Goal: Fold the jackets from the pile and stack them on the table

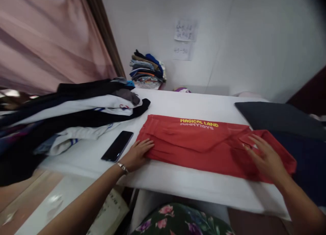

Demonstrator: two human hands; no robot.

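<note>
A red garment lies folded lengthwise on the white table, with yellow and pale lettering that reads "MAGICAL LAND" along its far edge. My left hand rests flat on its left end, fingers stretched out, a bracelet at the wrist. Over the right end is my right hand, its fingers extended and somewhat apart near a bunched fold of the red cloth. Whether its fingertips press on the cloth I cannot tell. A dark phone lies just left of my left hand.
Loose dark and white clothes heap up on the left of the white table. A stack of folded clothes stands at the back by the wall. Dark folded fabric lies on the right. Handwritten papers hang on the wall.
</note>
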